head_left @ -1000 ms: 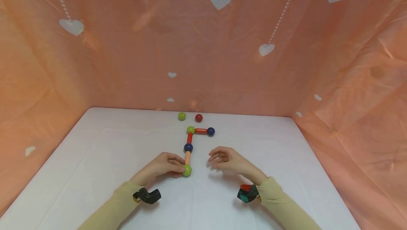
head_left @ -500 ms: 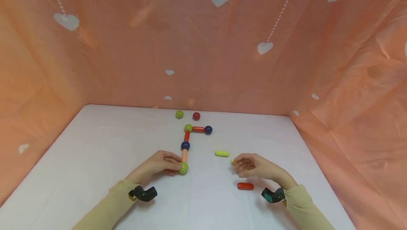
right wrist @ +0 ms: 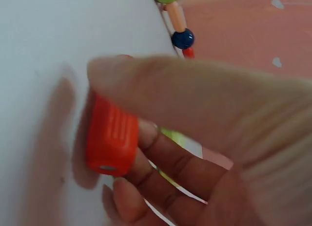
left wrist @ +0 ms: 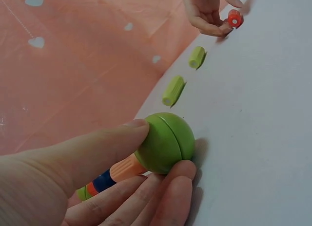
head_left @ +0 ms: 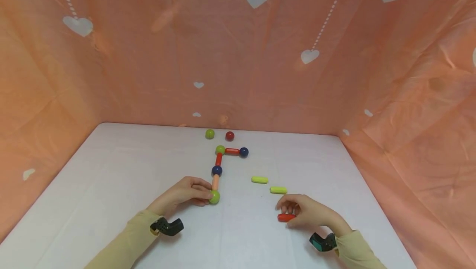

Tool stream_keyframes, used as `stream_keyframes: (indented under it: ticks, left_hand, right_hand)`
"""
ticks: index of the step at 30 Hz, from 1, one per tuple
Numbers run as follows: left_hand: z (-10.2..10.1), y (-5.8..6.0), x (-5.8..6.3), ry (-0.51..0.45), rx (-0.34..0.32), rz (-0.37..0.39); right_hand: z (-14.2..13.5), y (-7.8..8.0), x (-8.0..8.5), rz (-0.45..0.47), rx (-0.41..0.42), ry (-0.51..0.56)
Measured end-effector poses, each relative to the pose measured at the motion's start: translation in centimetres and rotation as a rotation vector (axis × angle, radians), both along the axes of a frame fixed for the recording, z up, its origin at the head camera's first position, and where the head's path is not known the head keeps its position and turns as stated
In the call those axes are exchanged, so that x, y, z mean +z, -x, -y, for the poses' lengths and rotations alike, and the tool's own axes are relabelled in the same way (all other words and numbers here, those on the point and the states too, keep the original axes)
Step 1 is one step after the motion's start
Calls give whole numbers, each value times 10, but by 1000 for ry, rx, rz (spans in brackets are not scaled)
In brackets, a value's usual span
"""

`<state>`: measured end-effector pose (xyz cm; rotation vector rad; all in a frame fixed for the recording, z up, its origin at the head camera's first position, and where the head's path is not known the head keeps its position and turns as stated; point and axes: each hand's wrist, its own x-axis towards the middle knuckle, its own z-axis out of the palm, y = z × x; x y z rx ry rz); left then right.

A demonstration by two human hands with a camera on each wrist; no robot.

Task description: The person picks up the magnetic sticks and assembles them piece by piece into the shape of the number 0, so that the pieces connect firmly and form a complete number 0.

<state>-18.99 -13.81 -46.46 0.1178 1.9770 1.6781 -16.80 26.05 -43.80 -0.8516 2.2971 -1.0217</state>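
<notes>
My left hand point(head_left: 191, 190) pinches a green ball point(left wrist: 165, 143) between thumb and fingertips, at the near end of a joined chain. From that ball run a peach rod point(head_left: 215, 182), a blue ball point(head_left: 217, 170), a red rod, another green ball point(head_left: 220, 150), then a red rod sideways point(head_left: 232, 151) to a blue ball point(head_left: 243, 152). My right hand point(head_left: 308, 211) reaches over a loose red rod point(right wrist: 112, 136) lying on the table. Its thumb crosses above that rod in the right wrist view, with fingers spread along the other side.
Two yellow-green rods point(head_left: 259, 179) lie apart on the white table point(head_left: 130, 161) between the chain and my right hand. A loose green ball point(head_left: 210, 134) and a red ball point(head_left: 229, 136) rest near the back edge. Peach cloth point(head_left: 223, 54) hangs behind.
My right hand has moved rightward from near the chain, then toward me to the red rod. Two yellow-green rods and the red one now lie on the table. My left hand stays on the ball.
</notes>
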Motion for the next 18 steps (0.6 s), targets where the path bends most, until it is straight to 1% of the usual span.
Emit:
stream_keyframes:
  ticks: [4,10,14,18]
  left_hand:
    - [0,-1,1,3,8,8]
    - [-1,-1,1,2,13,10]
    - [0,-1,2,-1,14,7]
    - [-1,-2,2,4,9,13]
  right_hand:
    - [3,0,-2,-40,-5,-8]
    - [2,8,-2,-57,-56,-15]
    - [3,18,-1,-28,-87,33]
    - [10,32,3,-14,-58,111]
